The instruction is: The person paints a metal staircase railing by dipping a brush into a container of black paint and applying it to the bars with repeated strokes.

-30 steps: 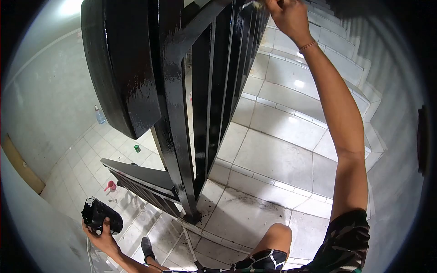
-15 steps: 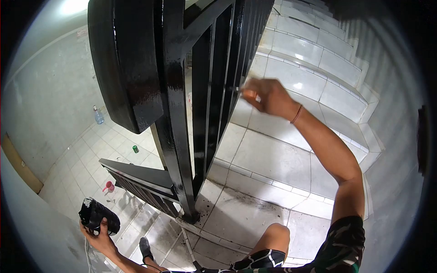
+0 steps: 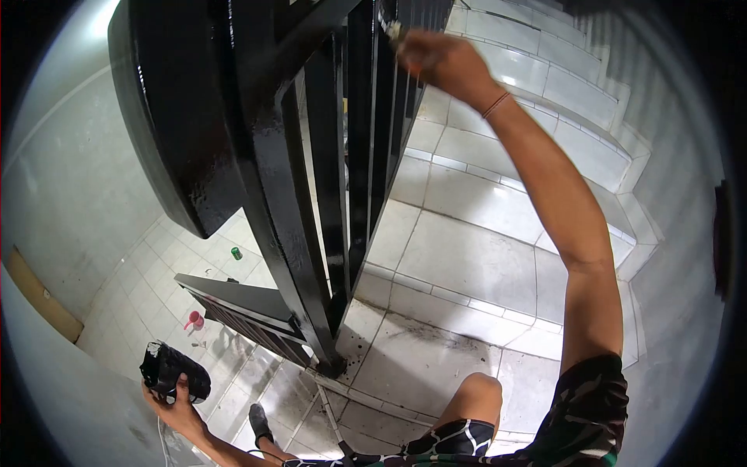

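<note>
My right hand point(image 3: 447, 66) is raised at the upper middle, closed around the handle of a paintbrush point(image 3: 393, 31). The brush tip meets or nearly meets an upright bar of the black stair railing point(image 3: 272, 194); motion blur hides the exact contact. Glossy, wet-looking black covers the railing's thick post and bars. At the lower left, my left hand point(image 3: 177, 412) grips a paint can point(image 3: 180, 375) coated in black, tilted with its ragged open top toward the upper left. The can's contents are mostly hidden.
White tiled stairs point(image 3: 459, 226) climb to the upper right beside a grey wall point(image 3: 677, 257). A lower railing section point(image 3: 241, 311) slants down leftward. On the floor below are a pink dipper point(image 3: 194, 320) and a green can point(image 3: 236, 253). Black smudges mark the landing near the post's foot.
My right hand has moved up and slightly left with the paintbrush along the railing. The view has shifted a little. My left hand still holds the paint can in much the same place.
</note>
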Demonstrator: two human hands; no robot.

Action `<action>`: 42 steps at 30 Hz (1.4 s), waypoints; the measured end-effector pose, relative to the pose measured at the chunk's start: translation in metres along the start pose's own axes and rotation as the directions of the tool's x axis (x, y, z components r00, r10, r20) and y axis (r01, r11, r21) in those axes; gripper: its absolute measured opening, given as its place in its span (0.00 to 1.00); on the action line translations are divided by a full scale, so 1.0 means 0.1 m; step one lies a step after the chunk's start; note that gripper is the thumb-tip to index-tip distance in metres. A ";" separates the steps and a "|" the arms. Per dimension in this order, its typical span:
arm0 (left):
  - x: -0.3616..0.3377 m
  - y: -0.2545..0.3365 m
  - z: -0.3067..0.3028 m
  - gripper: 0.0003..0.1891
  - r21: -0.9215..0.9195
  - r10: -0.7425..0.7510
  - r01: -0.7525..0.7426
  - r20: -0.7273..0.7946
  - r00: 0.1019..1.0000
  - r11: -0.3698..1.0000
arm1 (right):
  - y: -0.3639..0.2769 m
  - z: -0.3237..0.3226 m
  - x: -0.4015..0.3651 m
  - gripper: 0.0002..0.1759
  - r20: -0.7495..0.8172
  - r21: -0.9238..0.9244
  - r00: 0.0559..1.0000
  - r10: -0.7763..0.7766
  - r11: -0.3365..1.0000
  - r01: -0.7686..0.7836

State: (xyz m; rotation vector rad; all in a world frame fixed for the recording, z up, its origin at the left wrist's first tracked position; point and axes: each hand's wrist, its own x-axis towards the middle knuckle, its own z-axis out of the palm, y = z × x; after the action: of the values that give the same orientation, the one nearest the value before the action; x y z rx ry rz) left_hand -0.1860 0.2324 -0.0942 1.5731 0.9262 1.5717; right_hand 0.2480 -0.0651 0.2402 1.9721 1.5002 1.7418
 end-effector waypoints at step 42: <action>0.24 0.44 -0.30 0.38 0.133 0.113 -0.111 -0.009 0.994 0.985 | -0.83 0.43 -1.19 0.12 -0.273 0.836 0.730 0.626 0.530 -0.142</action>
State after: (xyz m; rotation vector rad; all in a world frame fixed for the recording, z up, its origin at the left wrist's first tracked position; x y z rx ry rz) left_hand -0.2160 0.2321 -0.0444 1.7342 0.9836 1.6313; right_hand 0.2518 -0.0863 0.0905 2.4934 2.5204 2.2482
